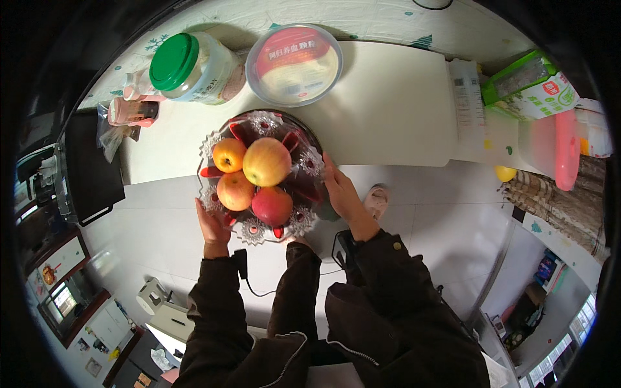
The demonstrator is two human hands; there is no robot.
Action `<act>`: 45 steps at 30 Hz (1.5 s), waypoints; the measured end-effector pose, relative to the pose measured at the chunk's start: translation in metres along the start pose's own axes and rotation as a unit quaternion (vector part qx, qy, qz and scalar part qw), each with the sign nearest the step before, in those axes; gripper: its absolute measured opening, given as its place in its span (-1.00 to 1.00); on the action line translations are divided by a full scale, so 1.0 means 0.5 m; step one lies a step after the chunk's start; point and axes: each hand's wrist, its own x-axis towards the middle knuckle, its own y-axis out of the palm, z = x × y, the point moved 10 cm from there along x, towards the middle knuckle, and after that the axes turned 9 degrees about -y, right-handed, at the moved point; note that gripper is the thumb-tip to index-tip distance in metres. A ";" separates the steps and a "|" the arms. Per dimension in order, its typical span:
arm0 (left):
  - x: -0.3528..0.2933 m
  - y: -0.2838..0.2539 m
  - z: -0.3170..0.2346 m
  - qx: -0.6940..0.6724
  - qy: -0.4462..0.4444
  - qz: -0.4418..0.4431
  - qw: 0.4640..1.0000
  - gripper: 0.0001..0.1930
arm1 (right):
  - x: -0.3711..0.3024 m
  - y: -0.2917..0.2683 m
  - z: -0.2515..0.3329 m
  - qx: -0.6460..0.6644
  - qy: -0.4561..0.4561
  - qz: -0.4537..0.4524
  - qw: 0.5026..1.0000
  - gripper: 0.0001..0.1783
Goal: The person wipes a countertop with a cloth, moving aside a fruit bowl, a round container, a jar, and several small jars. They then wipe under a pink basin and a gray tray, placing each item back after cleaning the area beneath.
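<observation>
The left hand (212, 227) is clamped on the near-left rim of a clear, scalloped, glass-like bowl with red petal shapes (253, 229); the right hand (344, 195) grips the bowl's right rim. Inside the bowl, a large yellow-and-pink apple (267, 161) touches a small orange-yellow round fruit (229, 155) toward the bowl's far left, with a pinkish-orange apple (235, 191) and a deep red apple (272, 205) on its near side. The bowl overlaps the front edge of a smooth white table (394, 103); its underside is hidden, so whether it rests there I cannot tell. Just beyond the bowl lies a round plastic tub with a red-and-cream top (294, 64); beyond its left side, a clear jar with a green lid (213, 71). Well right of the bowl stands a green-and-white cardboard box (537, 90).
</observation>
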 end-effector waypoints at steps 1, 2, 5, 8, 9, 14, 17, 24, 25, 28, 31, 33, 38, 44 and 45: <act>-0.011 0.020 0.022 -0.008 -0.002 0.036 0.999 -0.29 | -0.018 -0.021 -0.005 0.022 0.000 -0.005 1.000 -0.41; -0.024 0.020 0.048 0.001 -0.027 0.020 0.999 -0.31 | -0.038 -0.043 -0.016 0.046 0.019 -0.011 0.999 -0.42; -0.044 0.071 0.112 0.009 -0.017 0.000 1.000 -0.31 | -0.092 -0.133 -0.024 0.134 0.041 -0.041 0.989 -0.47; -0.058 0.203 0.164 0.034 -0.013 0.098 0.994 -0.36 | -0.147 -0.241 -0.045 0.214 0.141 -0.076 0.964 -0.48; -0.050 0.244 0.180 0.033 -0.010 0.100 0.994 -0.37 | -0.161 -0.284 -0.046 0.239 0.158 -0.111 0.952 -0.48; -0.009 0.516 0.210 0.047 -0.045 0.209 0.976 -0.26 | -0.114 -0.477 0.002 0.278 0.146 -0.149 0.938 -0.48; 0.045 0.665 0.190 0.041 -0.024 0.249 0.967 -0.28 | -0.031 -0.555 0.025 0.309 0.154 -0.152 0.926 -0.47; 0.165 0.792 0.145 0.069 0.028 0.202 0.977 -0.34 | 0.132 -0.649 0.090 0.258 0.155 -0.149 0.942 -0.48; 0.168 0.799 0.147 0.066 0.029 0.204 0.976 -0.33 | 0.145 -0.650 0.095 0.257 0.155 -0.133 0.945 -0.48; 0.169 0.800 0.155 0.080 0.018 0.195 0.977 -0.28 | 0.172 -0.662 0.092 0.266 0.150 -0.122 0.944 -0.51; 0.159 0.797 0.161 0.079 0.014 0.214 0.974 -0.22 | 0.170 -0.679 0.074 0.282 0.135 -0.145 0.939 -0.55; 0.147 0.776 0.170 0.093 0.001 0.220 0.971 -0.18 | 0.138 -0.683 0.067 0.274 0.091 -0.168 0.943 -0.56; 0.083 0.611 0.198 0.155 0.014 0.191 0.969 -0.24 | -0.045 -0.583 0.053 0.233 -0.037 -0.226 0.945 -0.68; -0.050 0.247 0.190 0.076 0.006 0.155 0.985 -0.48 | 0.002 -0.186 0.050 -0.085 -0.157 0.022 0.984 -0.56; -0.079 0.185 0.176 0.092 0.034 0.147 0.984 -0.48 | 0.042 -0.117 0.078 -0.283 -0.255 0.027 0.924 -0.57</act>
